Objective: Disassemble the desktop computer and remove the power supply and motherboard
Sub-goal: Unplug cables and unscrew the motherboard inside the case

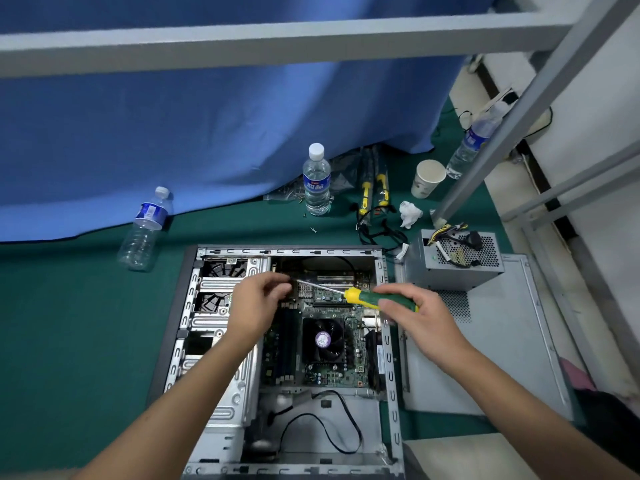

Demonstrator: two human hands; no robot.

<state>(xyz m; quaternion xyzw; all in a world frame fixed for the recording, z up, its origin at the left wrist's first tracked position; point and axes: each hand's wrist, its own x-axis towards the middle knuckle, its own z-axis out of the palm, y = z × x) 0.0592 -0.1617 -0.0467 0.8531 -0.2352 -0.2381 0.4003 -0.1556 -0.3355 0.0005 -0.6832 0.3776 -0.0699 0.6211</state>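
Open computer case point(221, 341) lies flat on the green mat point(79, 323), motherboard point(322, 344) still seated inside; the side panel point(491, 358) lies just right of it, with the power supply point(457, 263) resting on the panel's far end. Right hand point(420, 318) grips the green-and-yellow handle of a screwdriver point(367, 296) held above the board. Left hand point(258, 301) pinches at the shaft tip, fingers curled.

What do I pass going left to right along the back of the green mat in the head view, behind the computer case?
Tilted empty bottle → upright water bottle → two yellow-handled tools → crumpled tissue → paper cup → third bottle, partly behind the metal frame leg.
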